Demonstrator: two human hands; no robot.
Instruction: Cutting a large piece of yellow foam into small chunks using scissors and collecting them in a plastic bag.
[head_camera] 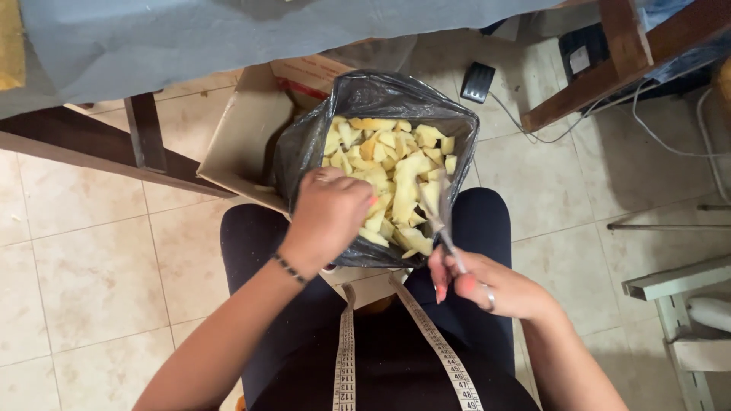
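Note:
A cardboard box lined with a black plastic bag (301,144) rests between my knees, filled with several pale yellow foam scraps (392,171). My left hand (329,215) is curled over the bag's near left edge, fingers closed on the scraps or the bag; what it grips is hidden. My right hand (487,285) sits over my right thigh and holds a thin metal tool, likely scissors (440,224), whose tip points into the scraps. A measuring tape (346,358) hangs around my neck.
The box's open cardboard flap (244,137) lies to the left. A dark wooden table frame (114,152) under grey cloth stands at the back left. A black pedal (478,82) with a cable lies on the tiled floor, and a white stand (678,304) is at right.

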